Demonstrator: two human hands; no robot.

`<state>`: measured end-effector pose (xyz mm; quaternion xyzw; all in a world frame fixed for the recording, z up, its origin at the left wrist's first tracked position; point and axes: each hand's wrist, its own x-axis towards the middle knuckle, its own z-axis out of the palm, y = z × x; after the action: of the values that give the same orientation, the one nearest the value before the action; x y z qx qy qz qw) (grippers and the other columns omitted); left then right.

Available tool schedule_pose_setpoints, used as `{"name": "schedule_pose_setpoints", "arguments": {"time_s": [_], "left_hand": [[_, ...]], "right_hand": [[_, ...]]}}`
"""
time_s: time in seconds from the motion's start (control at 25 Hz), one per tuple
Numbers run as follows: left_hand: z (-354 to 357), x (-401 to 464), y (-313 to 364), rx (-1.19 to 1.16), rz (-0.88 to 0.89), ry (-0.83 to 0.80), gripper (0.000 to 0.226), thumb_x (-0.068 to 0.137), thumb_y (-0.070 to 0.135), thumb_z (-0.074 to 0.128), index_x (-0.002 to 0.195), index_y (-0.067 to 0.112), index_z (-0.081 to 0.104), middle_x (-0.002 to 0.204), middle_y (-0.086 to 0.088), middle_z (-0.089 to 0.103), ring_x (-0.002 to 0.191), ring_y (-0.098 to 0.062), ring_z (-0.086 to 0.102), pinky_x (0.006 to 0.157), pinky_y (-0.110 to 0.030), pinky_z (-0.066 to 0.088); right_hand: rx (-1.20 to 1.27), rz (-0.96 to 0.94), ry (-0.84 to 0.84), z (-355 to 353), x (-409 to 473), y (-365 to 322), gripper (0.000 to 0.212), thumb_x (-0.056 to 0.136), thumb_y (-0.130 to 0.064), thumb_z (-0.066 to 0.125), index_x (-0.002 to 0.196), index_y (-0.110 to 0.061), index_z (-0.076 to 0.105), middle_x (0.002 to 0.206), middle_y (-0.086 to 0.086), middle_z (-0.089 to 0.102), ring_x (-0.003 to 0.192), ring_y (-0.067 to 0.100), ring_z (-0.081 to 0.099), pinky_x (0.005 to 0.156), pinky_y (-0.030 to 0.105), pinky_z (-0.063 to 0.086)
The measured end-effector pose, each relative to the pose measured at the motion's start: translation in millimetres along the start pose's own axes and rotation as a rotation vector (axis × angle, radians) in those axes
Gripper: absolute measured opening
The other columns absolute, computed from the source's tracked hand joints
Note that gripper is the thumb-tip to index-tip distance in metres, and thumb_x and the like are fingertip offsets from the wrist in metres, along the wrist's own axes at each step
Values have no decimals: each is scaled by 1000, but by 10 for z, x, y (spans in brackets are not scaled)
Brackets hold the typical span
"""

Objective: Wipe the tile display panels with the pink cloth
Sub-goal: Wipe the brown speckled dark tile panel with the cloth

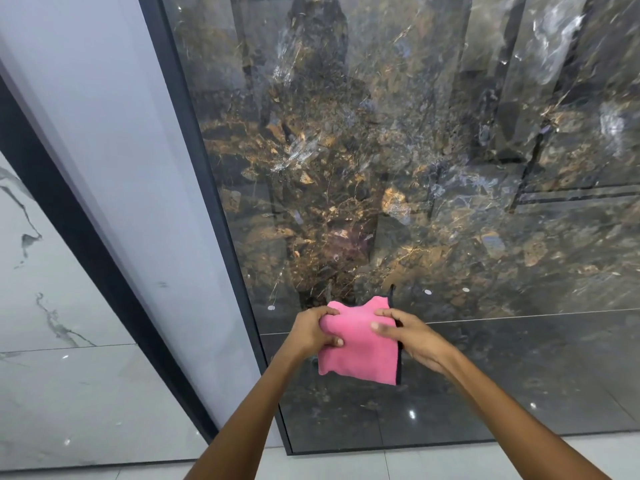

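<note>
2 hands held the cloth point(360, 344) in front of the dark panel point(398, 174), low down and near its left edge. From the head view, the left hand point(313, 330) gripped the cloth's upper left corner, fingers curled over the top and thumb tucked under, bunching the fabric there. The right hand point(410, 336) pinched the upper right edge, thumb on the pink face and fingers behind. The cloth hung folded between them, pink with a thin dark trim down its right side and a small dark loop sticking up at the top right corner. Whether it touched the panel I could not tell.

The panel was glossy, dark marble with gold and brown veining, and it threw back blurred reflections and a few small ceiling lights. A dark frame point(207, 188) ran along its left edge and under its bottom edge. Left of that stood a pale plain panel point(114, 174), tilted in the wide view, then another dark frame strip point(79, 237), then a white panel point(69, 375) with grey veins at the far left. Pale floor point(381, 462) showed beneath the panels. Both bare forearms reached up from the bottom of the view.
</note>
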<state>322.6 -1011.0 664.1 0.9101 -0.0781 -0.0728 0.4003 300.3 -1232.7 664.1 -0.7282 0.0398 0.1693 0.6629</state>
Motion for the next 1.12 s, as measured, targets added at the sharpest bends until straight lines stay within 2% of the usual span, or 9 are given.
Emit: {"name": "schedule_pose_setpoints", "arguments": {"time_s": [0.08,0.2,0.32,0.4,0.56,0.64,0.8,0.92,1.12], "left_hand": [[-47,11,-52,90,45,52,49,63,24,91,105,13,69,110,-2,47,100,-15,46,84,-25,42],[-152,-3,-146,-83,14,-14,42,66,30,89,97,13,65,119,0,44,108,-15,48,90,-32,50],[-161,-109,-135,-685,-41,-225,62,67,30,78,122,18,51,124,-7,51,109,-19,55,84,-30,53],[-168,-123,-136,-838,-77,-312,68,71,22,74,132,21,43,123,-6,56,111,-23,58,87,-34,54],[-191,-83,-63,-650,-114,-202,33,96,27,59,127,17,53,114,-5,64,95,-16,62,81,-27,53],[-200,-55,25,-667,-133,-244,36,95,32,60,128,19,53,110,-3,64,97,-17,61,83,-29,52],[-302,-24,163,-576,-63,-175,40,93,14,64,131,8,53,110,-7,62,95,-16,61,79,-27,56],[-451,-39,306,-592,5,-154,30,92,9,63,122,10,59,103,-2,64,92,-12,61,80,-26,55],[-644,23,678,-357,143,65,56,80,28,76,131,15,55,122,-5,64,112,-22,61,97,-41,51]], "right_hand": [[-405,-13,-37,7,-28,-23,61,70,-18,86,123,-24,57,117,-1,53,110,17,53,89,28,48],[-766,-118,44,1,-29,-84,35,74,-26,81,104,-28,64,108,0,40,102,17,46,75,23,41],[-436,-165,42,-32,-60,-179,16,78,-20,78,90,-20,66,109,-2,54,102,18,54,77,25,43],[-303,-193,18,-45,-115,-272,13,79,-16,76,89,-16,68,95,2,67,94,22,63,74,29,45],[-637,-166,28,-174,-100,-395,27,79,-34,77,84,-10,67,79,0,66,71,15,59,61,28,38],[-699,-194,87,-181,-67,-420,32,79,-38,77,78,-9,64,74,0,62,65,14,54,58,29,34],[-392,-190,28,-239,-50,-569,58,78,-55,69,95,0,67,83,6,69,79,20,62,73,32,43],[-180,-188,-51,-233,-48,-722,82,63,-81,62,113,-17,66,105,3,70,97,20,65,90,37,46],[-250,-231,-110,24,31,-1114,55,76,-19,80,124,-13,53,115,8,65,101,23,65,86,42,56]]}}
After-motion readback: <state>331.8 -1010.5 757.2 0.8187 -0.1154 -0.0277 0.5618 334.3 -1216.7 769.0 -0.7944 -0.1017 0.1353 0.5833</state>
